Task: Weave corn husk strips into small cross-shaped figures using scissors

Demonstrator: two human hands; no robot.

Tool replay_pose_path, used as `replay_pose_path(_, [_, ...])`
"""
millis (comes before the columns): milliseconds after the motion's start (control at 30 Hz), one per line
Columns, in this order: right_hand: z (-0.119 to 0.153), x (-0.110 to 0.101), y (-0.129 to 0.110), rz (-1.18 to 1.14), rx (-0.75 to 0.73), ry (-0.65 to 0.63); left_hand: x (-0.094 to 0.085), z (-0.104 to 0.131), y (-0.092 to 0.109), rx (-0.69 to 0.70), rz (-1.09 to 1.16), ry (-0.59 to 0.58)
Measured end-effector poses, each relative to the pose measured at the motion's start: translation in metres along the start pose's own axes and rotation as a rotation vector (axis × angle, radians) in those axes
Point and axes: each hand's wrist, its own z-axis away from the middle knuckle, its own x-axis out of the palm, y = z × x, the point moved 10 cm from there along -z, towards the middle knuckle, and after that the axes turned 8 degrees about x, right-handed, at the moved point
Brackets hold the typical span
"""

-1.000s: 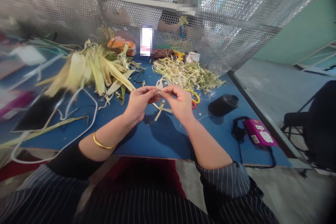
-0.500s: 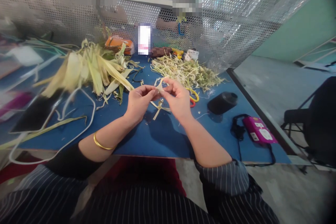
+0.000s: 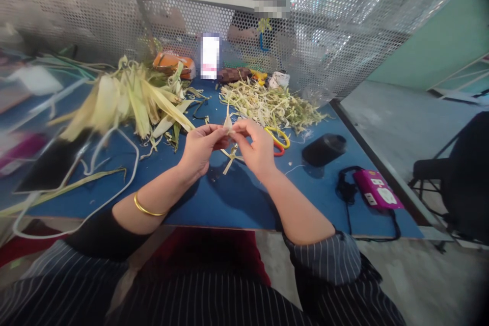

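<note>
Pinching: left hand (image 3: 199, 148) and right hand (image 3: 256, 148) both grip one pale leaf strip (image 3: 228, 125)
Below: blue desk (image 3: 229, 198), scissors (image 3: 278, 138) near

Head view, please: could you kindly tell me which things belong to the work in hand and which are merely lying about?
In use:
- left hand and right hand, both pinching the pale leaf strip
- knotted strip piece hanging below them

Lying about:
- pile of long leaves
- heap of shredded trimmings
- scissors
- black cylinder
- pink device
- blue table
</note>
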Motion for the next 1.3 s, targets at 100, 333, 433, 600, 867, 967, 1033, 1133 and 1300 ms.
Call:
replay_pose_path(100, [0.002, -0.001, -0.009, 0.108, -0.085, 0.019, 0.000, 0.000, -0.004, -0.039, 0.040, 0.003])
replay_pose_path(333, [0.001, -0.003, 0.000, 0.039, -0.022, 0.042, 0.000, 0.003, -0.006, -0.030, 0.073, 0.035])
replay_pose_path(433, [0.000, -0.003, 0.005, -0.023, 0.041, 0.040, 0.001, 0.004, -0.002, 0.023, 0.062, 0.042])
replay_pose_path(600, [-0.001, -0.005, 0.022, -0.168, 0.191, 0.073, 0.003, 0.005, 0.005, 0.118, 0.021, 0.032])
replay_pose_path(867, [-0.002, -0.003, 0.036, -0.283, 0.303, 0.088, 0.008, 0.005, 0.010, 0.176, -0.059, -0.032])
replay_pose_path(967, [-0.004, 0.007, 0.037, -0.411, 0.328, -0.016, 0.002, 0.003, 0.008, 0.142, -0.074, 0.003])
replay_pose_path(1033, [-0.005, 0.014, 0.035, -0.476, 0.335, -0.089, 0.000, 0.002, 0.006, 0.112, -0.069, 0.008])
replay_pose_path(1133, [-0.004, 0.015, 0.036, -0.489, 0.364, -0.102, 0.002, 0.001, -0.001, 0.020, -0.014, -0.021])
replay_pose_path(1300, [-0.003, 0.007, 0.039, -0.555, 0.371, 0.028, -0.001, 0.003, -0.013, -0.086, 0.078, 0.035])
